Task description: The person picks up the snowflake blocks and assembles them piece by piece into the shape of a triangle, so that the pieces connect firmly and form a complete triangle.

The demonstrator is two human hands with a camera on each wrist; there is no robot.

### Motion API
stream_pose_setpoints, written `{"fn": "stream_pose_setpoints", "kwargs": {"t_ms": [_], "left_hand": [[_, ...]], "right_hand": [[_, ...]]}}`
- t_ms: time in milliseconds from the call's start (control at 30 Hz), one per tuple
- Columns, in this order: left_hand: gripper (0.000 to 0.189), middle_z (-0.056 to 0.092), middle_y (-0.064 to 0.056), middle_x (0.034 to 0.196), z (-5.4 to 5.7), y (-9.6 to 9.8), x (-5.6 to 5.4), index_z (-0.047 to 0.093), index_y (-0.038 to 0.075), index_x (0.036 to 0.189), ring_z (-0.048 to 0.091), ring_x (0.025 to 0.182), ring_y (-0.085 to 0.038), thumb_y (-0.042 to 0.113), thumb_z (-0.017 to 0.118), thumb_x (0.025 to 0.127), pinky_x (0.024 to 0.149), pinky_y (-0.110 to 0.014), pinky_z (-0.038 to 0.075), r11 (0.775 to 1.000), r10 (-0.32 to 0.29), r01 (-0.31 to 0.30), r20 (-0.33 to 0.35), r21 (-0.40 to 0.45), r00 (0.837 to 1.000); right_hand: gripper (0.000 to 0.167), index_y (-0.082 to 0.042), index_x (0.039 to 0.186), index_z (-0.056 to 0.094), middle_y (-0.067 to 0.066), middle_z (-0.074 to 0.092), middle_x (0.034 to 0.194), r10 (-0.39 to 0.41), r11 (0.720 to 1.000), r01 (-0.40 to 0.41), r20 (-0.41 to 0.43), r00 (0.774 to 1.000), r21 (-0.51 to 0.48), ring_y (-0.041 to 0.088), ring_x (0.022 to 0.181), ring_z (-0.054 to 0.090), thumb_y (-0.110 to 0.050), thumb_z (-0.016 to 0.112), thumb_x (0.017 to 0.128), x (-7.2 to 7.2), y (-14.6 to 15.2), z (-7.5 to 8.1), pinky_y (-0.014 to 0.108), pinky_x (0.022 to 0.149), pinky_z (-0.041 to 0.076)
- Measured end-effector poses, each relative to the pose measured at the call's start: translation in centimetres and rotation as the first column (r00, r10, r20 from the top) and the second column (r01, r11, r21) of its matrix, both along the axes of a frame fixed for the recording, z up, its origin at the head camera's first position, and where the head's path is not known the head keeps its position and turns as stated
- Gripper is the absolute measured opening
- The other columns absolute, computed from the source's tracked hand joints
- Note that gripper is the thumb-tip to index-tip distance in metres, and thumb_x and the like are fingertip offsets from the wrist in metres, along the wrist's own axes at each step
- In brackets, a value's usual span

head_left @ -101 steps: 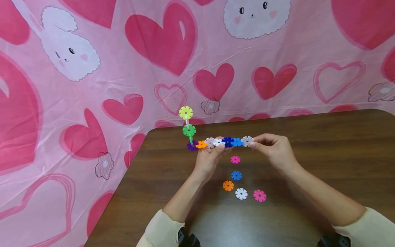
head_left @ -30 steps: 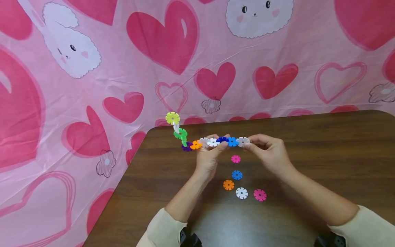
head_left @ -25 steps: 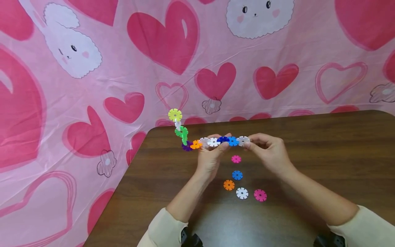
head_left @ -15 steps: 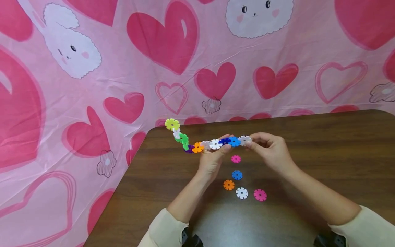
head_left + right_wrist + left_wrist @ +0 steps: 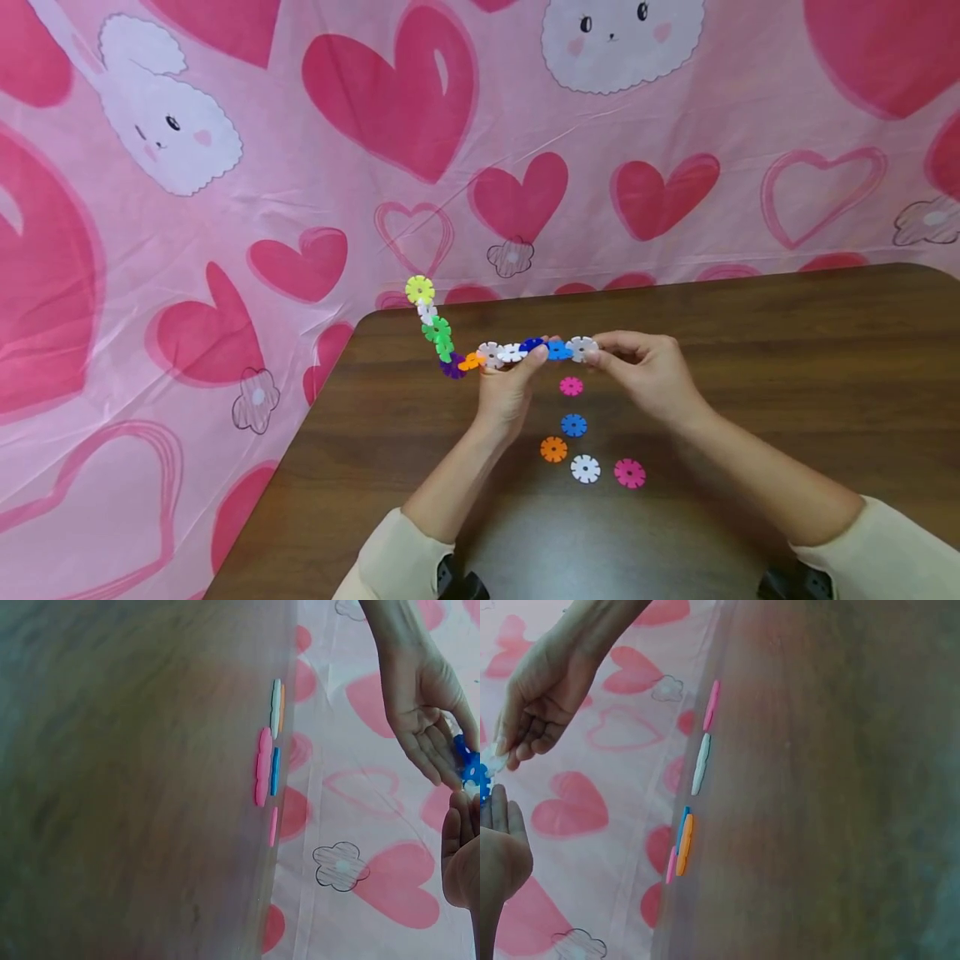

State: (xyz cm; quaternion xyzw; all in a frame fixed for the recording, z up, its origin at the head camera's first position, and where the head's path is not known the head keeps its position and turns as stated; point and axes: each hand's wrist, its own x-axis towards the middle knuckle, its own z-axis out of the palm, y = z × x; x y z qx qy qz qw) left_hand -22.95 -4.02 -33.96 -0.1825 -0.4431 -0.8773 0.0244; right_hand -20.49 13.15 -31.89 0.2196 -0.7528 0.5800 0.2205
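A chain of interlocking plastic snowflake discs (image 5: 438, 330) is held above the table in the head view. My left hand (image 5: 506, 398) grips its middle, thumb close by the dark blue disc (image 5: 532, 344). Between thumb and forefinger, my right hand (image 5: 663, 379) pinches the white disc (image 5: 581, 349) at the right end, beside a light blue disc (image 5: 558, 350). From the purple disc (image 5: 452, 367) the left part bends upward through green and white to a yellow disc (image 5: 419, 290). In both wrist views, only part of the chain shows at the frame edge.
Loose discs lie flat below the hands: a pink disc (image 5: 572, 386), a blue disc (image 5: 573, 425), an orange disc (image 5: 553, 449), a white disc (image 5: 585, 468) and another pink disc (image 5: 630, 473). The brown table (image 5: 810, 350) meets a pink heart-print cloth (image 5: 585, 183) behind.
Since the oldest frame, the chain's upper left part has swung from nearly upright to leaning left. Both hands keep their holds; the right hand has shifted slightly left. The loose discs lie as before.
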Motion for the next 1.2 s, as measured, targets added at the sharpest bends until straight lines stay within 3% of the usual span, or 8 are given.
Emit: {"fn": "stream_pose_setpoints", "kwargs": {"t_ms": [100,300,567,800,967,1067,1200], "left_hand": [[0.017,0.069,-0.008,0.091,0.0,-0.1,0.1,0.069,0.01,0.094,0.064,0.095,-0.023,0.014,0.075,0.078,0.096,-0.042,0.041,1.0,-0.015,0.015,0.024,0.012,1.0],[0.03,0.07,-0.006,0.091,0.1,-0.3,0.1,0.07,0.012,0.093,0.064,0.096,-0.023,0.029,0.077,0.069,0.095,-0.039,0.043,0.999,-0.036,0.036,-0.001,-0.03,0.999],[0.042,0.068,-0.015,0.096,0.0,0.0,0.1,0.068,0.002,0.098,0.064,0.097,-0.024,0.031,0.076,0.069,0.093,-0.039,0.044,0.999,0.004,-0.005,-0.029,-0.038,1.0],[0.039,0.067,-0.017,0.099,0.4,0.0,0.3,0.069,0.005,0.097,0.062,0.1,-0.025,0.032,0.075,0.069,0.097,-0.038,0.041,0.999,0.008,-0.009,-0.039,-0.032,0.999],[0.055,0.061,-0.027,0.105,0.7,-0.4,0.1,0.063,-0.008,0.106,0.059,0.104,-0.031,0.031,0.075,0.069,0.098,-0.038,0.039,0.995,0.001,-0.006,-0.053,-0.096,0.999],[0.066,0.063,-0.024,0.105,0.7,-0.6,0.0,0.059,-0.014,0.108,0.06,0.103,-0.029,0.034,0.077,0.066,0.096,-0.037,0.042,0.987,0.023,-0.033,-0.063,-0.157,0.998],[0.073,0.066,-0.015,0.104,0.7,-0.8,-0.1,0.059,-0.012,0.11,0.062,0.099,-0.02,0.042,0.076,0.064,0.091,-0.034,0.045,0.956,0.063,-0.085,-0.087,-0.28,0.994]], "right_hand": [[0.012,0.005,0.092,0.07,0.013,0.069,0.08,0.012,1.0,-0.012,-0.009,1.0,0.003,0.009,0.067,0.065,0.002,0.068,0.081,-0.1,-0.1,-0.1,0.02,0.056,0.051],[0.013,0.005,0.092,0.071,0.013,0.069,0.079,0.001,1.0,0.0,-0.032,0.999,0.03,0.006,0.066,0.065,0.002,0.069,0.079,-0.1,0.0,-0.1,0.02,0.055,0.051],[0.012,0.004,0.09,0.071,0.011,0.069,0.076,-0.045,0.998,0.047,-0.051,0.998,0.029,0.009,0.064,0.065,0.002,0.07,0.079,0.1,-0.3,-0.1,0.02,0.054,0.051],[0.01,0.006,0.09,0.071,0.013,0.068,0.074,-0.008,1.0,0.009,-0.061,0.998,0.002,0.01,0.063,0.066,0.004,0.067,0.081,0.2,-0.6,0.2,0.021,0.058,0.053],[0.012,0.004,0.091,0.071,0.011,0.069,0.078,-0.001,0.999,0.002,-0.013,1.0,0.04,0.018,0.066,0.067,0.0,0.069,0.08,0.1,-0.1,0.6,0.02,0.059,0.052],[0.012,0.005,0.092,0.07,0.009,0.069,0.077,0.02,0.999,-0.021,0.015,1.0,0.036,0.019,0.067,0.066,-0.001,0.068,0.081,-0.1,0.2,0.6,0.021,0.061,0.053],[0.013,0.008,0.094,0.068,0.007,0.069,0.078,0.079,0.997,-0.079,0.038,0.996,-0.007,0.017,0.068,0.066,0.001,0.066,0.083,-0.5,0.7,0.6,0.023,0.065,0.053]]}}
